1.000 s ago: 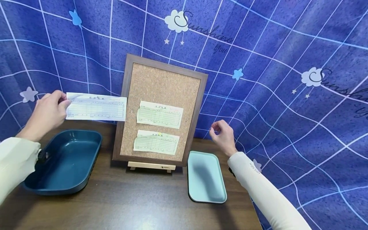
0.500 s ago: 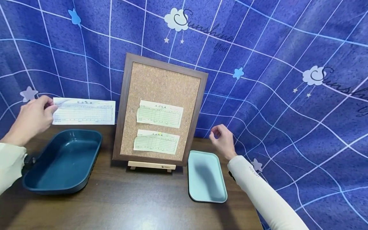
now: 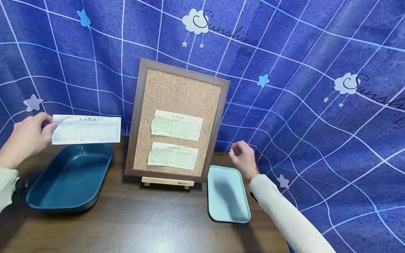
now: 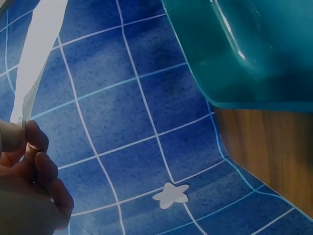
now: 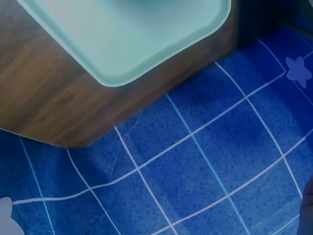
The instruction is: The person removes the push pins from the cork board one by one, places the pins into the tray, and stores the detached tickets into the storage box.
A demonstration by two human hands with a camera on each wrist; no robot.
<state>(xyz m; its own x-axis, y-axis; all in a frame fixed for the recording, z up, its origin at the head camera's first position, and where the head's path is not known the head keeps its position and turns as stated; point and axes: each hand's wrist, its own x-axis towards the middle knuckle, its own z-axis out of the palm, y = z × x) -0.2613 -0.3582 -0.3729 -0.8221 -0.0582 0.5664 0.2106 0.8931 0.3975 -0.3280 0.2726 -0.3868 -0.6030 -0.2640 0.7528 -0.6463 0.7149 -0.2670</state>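
Note:
My left hand pinches the left edge of a white receipt slip with a blue printed table. The slip is held flat to the camera, above the back of a dark teal tray. In the left wrist view that slip shows edge-on, rising from the thumb and finger. My right hand hovers by the back right corner of a pale mint tray. Its thumb and index finger curl together into a ring; nothing shows between the tips. Only a sliver of it enters the right wrist view.
A framed cork board stands upright on a small wooden easel. Two green-printed receipt slips hang on it: an upper slip and a lower slip with a yellow spot. Behind the wooden table hangs a blue grid-patterned curtain.
The receipt slip and my left hand have moved left and down, away from the board to over the dark tray's back. My right hand has dropped slightly, its fingers still curled.

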